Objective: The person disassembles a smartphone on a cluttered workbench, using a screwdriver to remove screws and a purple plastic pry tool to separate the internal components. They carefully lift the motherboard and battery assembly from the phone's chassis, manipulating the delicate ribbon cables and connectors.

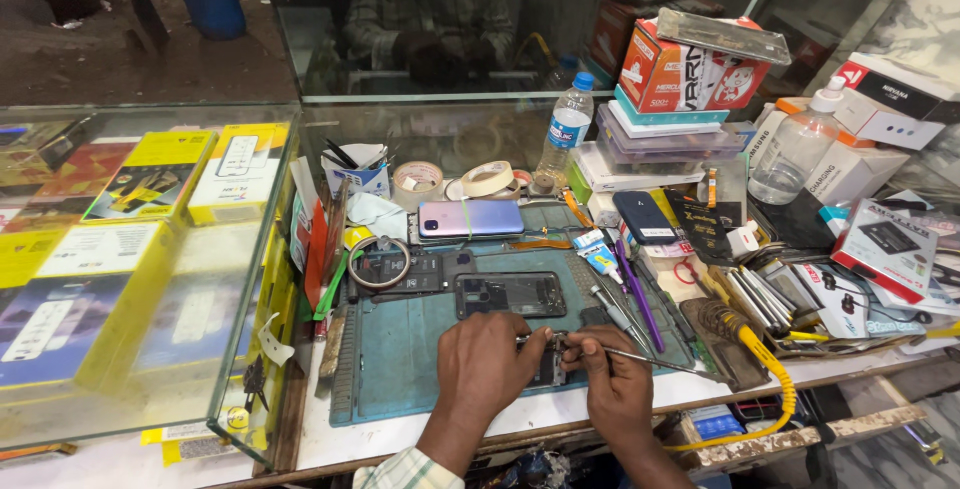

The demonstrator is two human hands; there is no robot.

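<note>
1. Left hand point(482, 361): knuckles up, fingers curled, pinning a small phone part point(548, 361) flat to the blue mat point(400, 369).
2. Right hand point(612, 377): fingertips pinch tweezers point(650, 359), tips at the part, between both hands' fingers.
3. Opened phone point(510, 295): just beyond the fingertips.

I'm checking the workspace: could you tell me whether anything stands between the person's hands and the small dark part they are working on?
Nothing visible does. The left hand rests directly on the small dark part on the teal mat, and the right hand brings the thin metal tool straight to it.
</note>
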